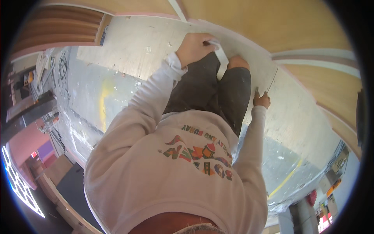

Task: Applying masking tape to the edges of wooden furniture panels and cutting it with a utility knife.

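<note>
My left hand (196,49) is raised above my lap, its fingers pinched on a narrow white strip (222,55). The strip hangs and bends down between my knees; whether it is tape or paper I cannot tell. My right hand (262,100) is low beside my right knee, close to the pale floor board (290,103). Its fingers are partly curled, with a small greyish tip at the thumb. A thin dark line (273,80) runs away from these fingertips; I cannot make out whether it is a slim rod or a mark on the floor.
Yellowish wooden panels (269,23) with pale edges stand ahead and to the right. A brown ribbed panel (62,25) is at the far left. Dark cable (63,70) lies on the left floor, near tools and clutter. More items (333,187) stand at the lower right.
</note>
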Tool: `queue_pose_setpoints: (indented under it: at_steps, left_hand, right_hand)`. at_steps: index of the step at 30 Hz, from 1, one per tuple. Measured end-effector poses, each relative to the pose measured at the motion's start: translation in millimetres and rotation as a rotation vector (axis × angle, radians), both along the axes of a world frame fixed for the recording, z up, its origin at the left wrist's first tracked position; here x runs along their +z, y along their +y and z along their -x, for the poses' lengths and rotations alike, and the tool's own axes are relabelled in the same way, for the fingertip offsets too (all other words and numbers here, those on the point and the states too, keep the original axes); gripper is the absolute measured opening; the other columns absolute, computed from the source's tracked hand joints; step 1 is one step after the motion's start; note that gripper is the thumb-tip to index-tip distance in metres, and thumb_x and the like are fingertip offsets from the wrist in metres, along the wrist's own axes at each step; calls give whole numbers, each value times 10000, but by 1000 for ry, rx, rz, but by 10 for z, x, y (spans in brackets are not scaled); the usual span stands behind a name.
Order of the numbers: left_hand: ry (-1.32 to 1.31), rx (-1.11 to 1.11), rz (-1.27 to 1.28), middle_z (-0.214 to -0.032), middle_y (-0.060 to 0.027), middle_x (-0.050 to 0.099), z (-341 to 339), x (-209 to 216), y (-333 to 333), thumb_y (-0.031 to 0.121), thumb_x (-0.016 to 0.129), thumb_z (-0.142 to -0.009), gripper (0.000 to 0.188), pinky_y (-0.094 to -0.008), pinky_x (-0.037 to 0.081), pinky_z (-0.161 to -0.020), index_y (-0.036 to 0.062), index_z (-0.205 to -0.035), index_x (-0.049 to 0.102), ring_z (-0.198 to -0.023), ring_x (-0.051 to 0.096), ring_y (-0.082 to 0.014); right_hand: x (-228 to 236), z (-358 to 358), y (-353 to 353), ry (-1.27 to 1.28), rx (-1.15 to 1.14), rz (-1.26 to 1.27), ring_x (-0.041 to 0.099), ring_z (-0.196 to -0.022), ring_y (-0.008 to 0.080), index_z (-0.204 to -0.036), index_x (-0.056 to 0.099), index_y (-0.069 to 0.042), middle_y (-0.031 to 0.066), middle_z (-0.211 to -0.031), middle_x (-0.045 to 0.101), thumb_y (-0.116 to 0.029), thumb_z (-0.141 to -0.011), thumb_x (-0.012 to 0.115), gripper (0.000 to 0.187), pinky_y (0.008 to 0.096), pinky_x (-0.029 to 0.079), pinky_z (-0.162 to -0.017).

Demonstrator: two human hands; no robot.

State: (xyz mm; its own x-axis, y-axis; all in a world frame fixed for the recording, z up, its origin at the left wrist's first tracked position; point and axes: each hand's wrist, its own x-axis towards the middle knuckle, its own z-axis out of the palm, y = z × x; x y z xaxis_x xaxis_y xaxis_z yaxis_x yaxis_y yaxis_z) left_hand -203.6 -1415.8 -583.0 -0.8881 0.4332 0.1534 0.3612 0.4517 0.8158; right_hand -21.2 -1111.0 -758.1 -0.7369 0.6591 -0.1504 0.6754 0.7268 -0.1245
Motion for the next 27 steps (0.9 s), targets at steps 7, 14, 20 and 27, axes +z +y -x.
queue_pose_setpoints:
  at_steps: [7,14,20,27]
  left_hand:
    - [-175,282,-121,-904,-48,675,-368,-160,-468,56,715,-740,257,-217,490,-651,42,-993,673,-695,590,-68]
    - [-163,405,-378,-1072,-101,615,-569,47,-685,-28,718,-716,657,-192,480,-623,60,-1308,447,-674,563,-48]
    - [-269,445,-554,-958,-108,642,-608,-158,-673,-31,694,-740,638,-225,512,-716,-49,-1303,395,-778,611,-110]
    - [-403,486,-748,-886,-103,647,-661,-172,-681,-1,663,-785,514,-229,507,-697,-52,-1252,454,-777,627,-135]
  right_hand:
    - [1153,983,-1473,-88,556,293,581,-971,388,-1146,514,-26,227,-1003,613,-443,-794,552,547,443,455,-855]
    - [906,824,-1171,654,404,608,592,-912,323,-1200,458,23,185,-977,618,-203,-746,689,558,383,461,-831]
    - [978,413,-202,565,-99,845,543,-612,137,-1167,475,50,114,-778,591,-188,-766,717,525,265,456,-497]
    - [588,161,447,609,-167,547,642,-795,243,-1230,429,68,167,-923,641,-241,-736,731,656,331,526,-627]
